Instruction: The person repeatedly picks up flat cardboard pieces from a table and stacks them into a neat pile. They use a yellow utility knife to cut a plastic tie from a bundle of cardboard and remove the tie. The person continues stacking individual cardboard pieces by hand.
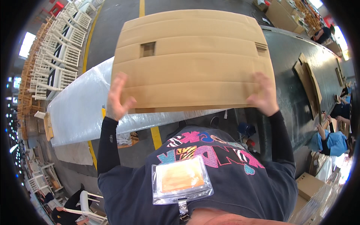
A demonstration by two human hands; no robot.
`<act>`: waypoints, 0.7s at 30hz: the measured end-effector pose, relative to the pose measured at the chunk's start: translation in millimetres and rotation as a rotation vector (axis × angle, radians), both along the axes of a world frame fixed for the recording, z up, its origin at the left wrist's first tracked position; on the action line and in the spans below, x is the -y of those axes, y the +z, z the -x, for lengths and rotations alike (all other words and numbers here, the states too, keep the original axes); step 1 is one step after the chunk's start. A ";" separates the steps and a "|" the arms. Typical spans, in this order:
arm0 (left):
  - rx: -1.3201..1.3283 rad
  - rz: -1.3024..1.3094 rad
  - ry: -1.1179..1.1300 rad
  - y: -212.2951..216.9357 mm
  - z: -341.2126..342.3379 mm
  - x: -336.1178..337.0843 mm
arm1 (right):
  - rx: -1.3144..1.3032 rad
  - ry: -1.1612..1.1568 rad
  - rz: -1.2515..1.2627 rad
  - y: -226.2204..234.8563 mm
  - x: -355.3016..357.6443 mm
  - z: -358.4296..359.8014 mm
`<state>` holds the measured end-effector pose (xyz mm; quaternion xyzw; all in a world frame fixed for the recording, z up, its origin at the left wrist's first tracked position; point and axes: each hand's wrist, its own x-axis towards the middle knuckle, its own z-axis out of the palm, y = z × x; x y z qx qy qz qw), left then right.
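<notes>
In front of me is a large brown cardboard piece with crossways creases and two rectangular cut-outs. It lies partly over a clear-wrapped whitish surface. My left hand is over its near left corner, thumb spread from the fingers. At the near right corner my right hand has a similar pose, its fingers stretched out and slightly blurred. Neither hand visibly wraps round an edge, and whether the fingertips press on the cardboard is hard to see.
On the right runs a long dark green table with folded cardboard strips on it. People work beyond it, one in a light blue top. White spindled furniture frames stand at the left. A white chair is at lower left.
</notes>
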<state>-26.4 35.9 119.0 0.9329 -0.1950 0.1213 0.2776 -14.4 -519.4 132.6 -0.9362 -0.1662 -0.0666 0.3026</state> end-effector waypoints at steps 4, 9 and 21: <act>-0.486 0.717 0.504 -34.4 -8.3 -80.9 | -0.126 -0.692 -0.247 -34.0 78.2 -19.6; -0.539 1.061 0.470 -30.6 -7.8 -39.1 | -0.320 -0.611 -0.523 -51.2 74.7 -14.1; -0.366 0.173 0.888 -15.9 64.5 -11.1 | -0.269 -0.561 -0.162 -25.5 102.9 25.6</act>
